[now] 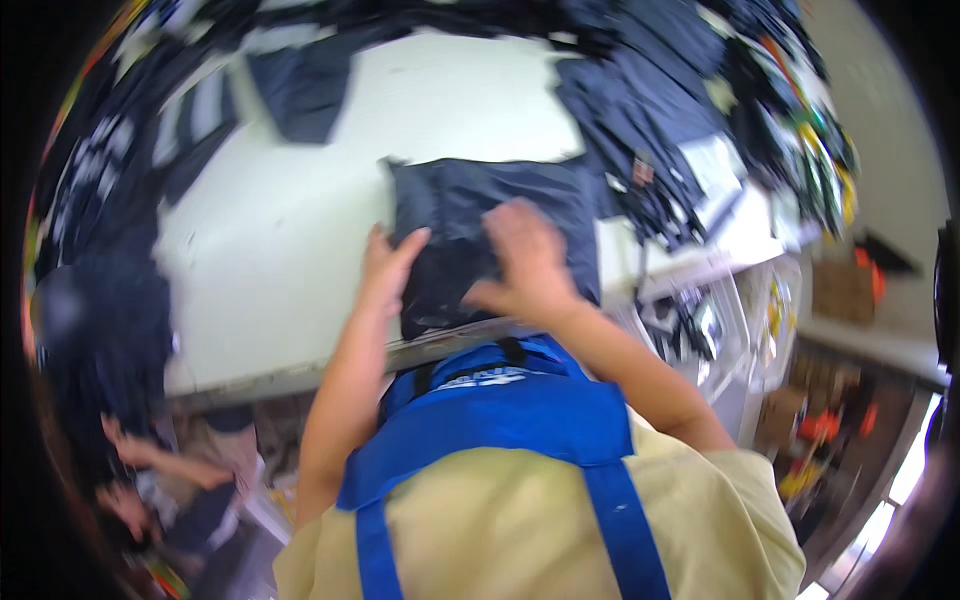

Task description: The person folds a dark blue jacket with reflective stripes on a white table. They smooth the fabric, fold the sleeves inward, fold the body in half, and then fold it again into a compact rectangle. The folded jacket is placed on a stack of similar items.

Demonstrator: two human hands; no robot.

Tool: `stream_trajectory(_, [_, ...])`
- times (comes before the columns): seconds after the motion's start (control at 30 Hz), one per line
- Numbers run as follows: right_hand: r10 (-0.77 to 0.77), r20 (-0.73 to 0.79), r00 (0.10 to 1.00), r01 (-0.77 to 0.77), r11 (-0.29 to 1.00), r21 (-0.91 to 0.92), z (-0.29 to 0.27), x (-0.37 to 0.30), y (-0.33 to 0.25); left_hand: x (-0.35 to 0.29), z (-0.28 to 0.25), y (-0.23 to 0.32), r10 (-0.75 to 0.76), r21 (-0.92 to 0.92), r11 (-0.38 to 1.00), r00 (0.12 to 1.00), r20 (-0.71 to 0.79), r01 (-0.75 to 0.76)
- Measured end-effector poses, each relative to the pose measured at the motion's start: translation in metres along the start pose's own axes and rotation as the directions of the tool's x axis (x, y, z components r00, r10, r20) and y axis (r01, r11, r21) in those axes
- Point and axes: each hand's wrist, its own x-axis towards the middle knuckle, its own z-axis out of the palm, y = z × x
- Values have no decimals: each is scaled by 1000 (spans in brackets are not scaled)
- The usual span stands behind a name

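Both hands spread flat on a folded dark garment [480, 215] at the near edge of a white table [290, 240]. Left hand [385, 265] open along its left border, right hand [525, 260] open, palm down, pressing its middle. Dark clothing heaps [650, 120] just beside, right

Pale worktable [300, 230]; dark fabric pieces heaped along its far edge [640, 110]; another person's hands at lower left [130, 470]; cardboard box at right [845, 290].
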Motion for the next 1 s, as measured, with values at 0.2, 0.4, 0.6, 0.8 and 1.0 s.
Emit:
stream_trajectory(0.2, [-92,-123,988,82,994,-78,-22,-61,-31,-58,40,69,-84,-168,969,883,463,181])
stream_trajectory(0.4, [546,-637,544,-333,837,434,-130,-121,-9,-135,112,110,201,-248,969,602,773,-4])
stream_trajectory(0.6, [882,-444,-156,423,466,777,-237,-274,51,-150,142,78,42,49,992,661,749,-118])
stream_trajectory(0.8, [799,-525,-295,401,602,691,-293,-434,215,-162,192,42,-31,106,993,778,628,-46])
stream_trajectory(1.0, [722,-25,-691,-277,-233,932,-147,-577,377,-173,198,-7,-85,112,993,882,464,37])
